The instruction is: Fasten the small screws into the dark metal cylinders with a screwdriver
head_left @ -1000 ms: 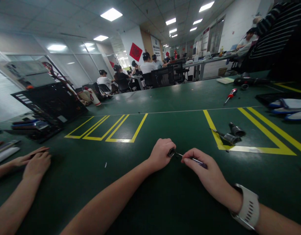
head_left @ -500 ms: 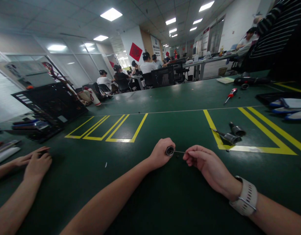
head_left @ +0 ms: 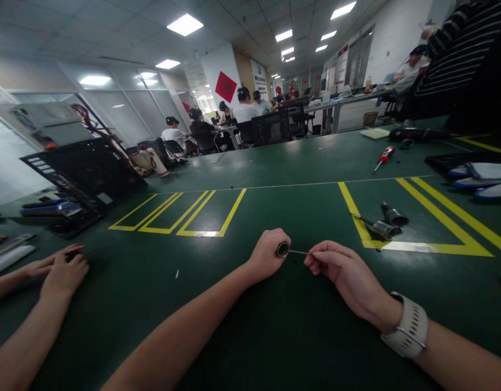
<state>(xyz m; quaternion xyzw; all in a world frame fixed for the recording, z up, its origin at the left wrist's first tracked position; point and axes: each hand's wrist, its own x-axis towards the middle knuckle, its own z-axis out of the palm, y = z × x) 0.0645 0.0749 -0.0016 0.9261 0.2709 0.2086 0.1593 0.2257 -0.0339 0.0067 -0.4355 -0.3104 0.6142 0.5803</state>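
My left fingers (head_left: 270, 254) wrap a round metal socket (head_left: 282, 250) above the green surface (head_left: 234, 326); my right fingers (head_left: 315, 257) pinch a thin rod (head_left: 298, 252) reaching toward its open end.

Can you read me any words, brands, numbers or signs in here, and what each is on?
No text can be read for certain.
Red diamond poster: dark marking, too blurred to read.
White wall sign: dark lettering, too small to read.
Red-handled screwdriver: no legible marking.
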